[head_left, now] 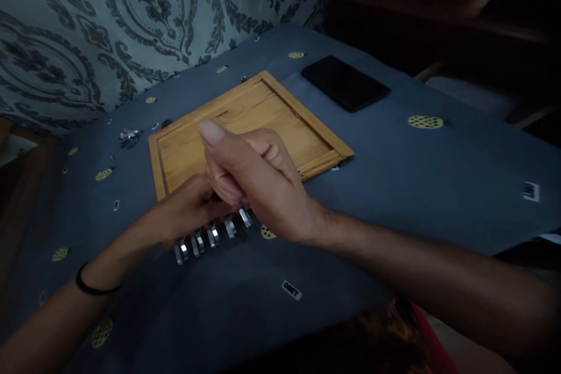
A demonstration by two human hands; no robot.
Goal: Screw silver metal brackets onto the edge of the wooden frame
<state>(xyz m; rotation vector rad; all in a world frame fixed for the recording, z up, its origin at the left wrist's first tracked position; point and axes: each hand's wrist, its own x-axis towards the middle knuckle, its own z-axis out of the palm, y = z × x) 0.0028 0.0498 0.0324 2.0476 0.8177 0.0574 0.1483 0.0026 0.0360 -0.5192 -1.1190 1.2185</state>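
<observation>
A wooden board (236, 111) with a raised frame lies on the table, tilted in view. Several shiny metal hooks (213, 236) stick out in a row along its near edge. My left hand (188, 204) is over that edge, just above the hooks. Its fingers curl inward, and their tips are hidden behind my right hand. My right hand (263, 181) is held above the board's near side, closed in a fist with the thumb stretched along the top. Whatever it may hold is covered by the fingers.
A black phone or tablet (345, 83) lies beyond the board on the right. On the left is a small pile of shiny metal bits (130, 137). A blue cloth (460, 187) with yellow pineapple prints covers the table. A patterned curtain (149, 0) hangs behind, and dark furniture (416, 17) stands at the right.
</observation>
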